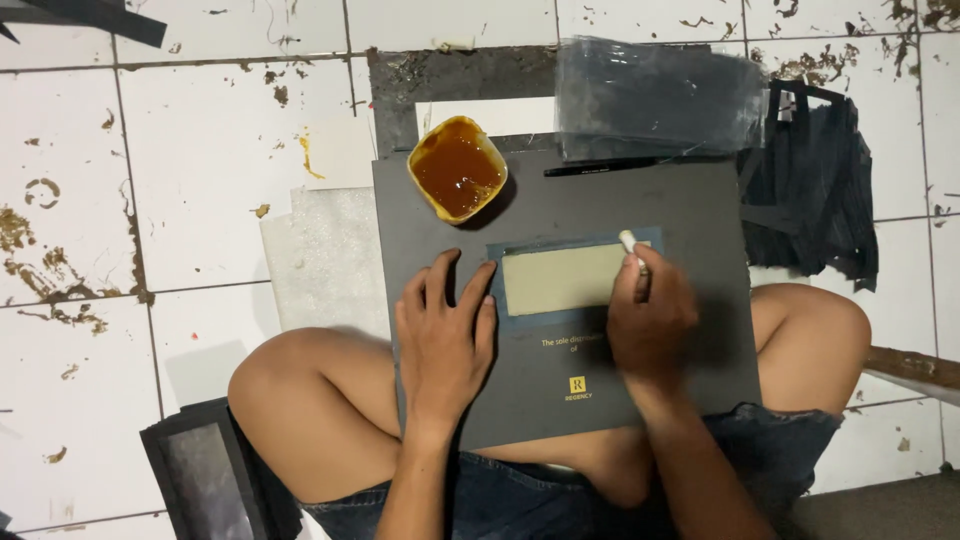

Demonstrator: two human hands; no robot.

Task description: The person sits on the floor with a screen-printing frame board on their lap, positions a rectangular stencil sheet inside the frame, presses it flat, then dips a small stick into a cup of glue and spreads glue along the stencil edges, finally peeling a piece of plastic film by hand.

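A dark grey board (690, 330) lies across my crossed legs. On it sits a blue rectangular piece (530, 320) with a pale beige panel (560, 278) in its middle. My left hand (445, 340) presses flat on the board, fingertips at the blue piece's left edge. My right hand (650, 320) grips a small white brush handle (630, 245) over the right end of the beige panel. A yellow cup of amber glue (457, 168) rests on the board's upper left corner.
A black pen (600, 168) lies at the board's top edge under a stack of clear plastic sleeves (655, 95). Dark strips (815, 200) pile at the right. White foam sheet (325, 260) lies left, a black framed piece (205, 475) at lower left. Stained white floor tiles (200, 150) surround everything.
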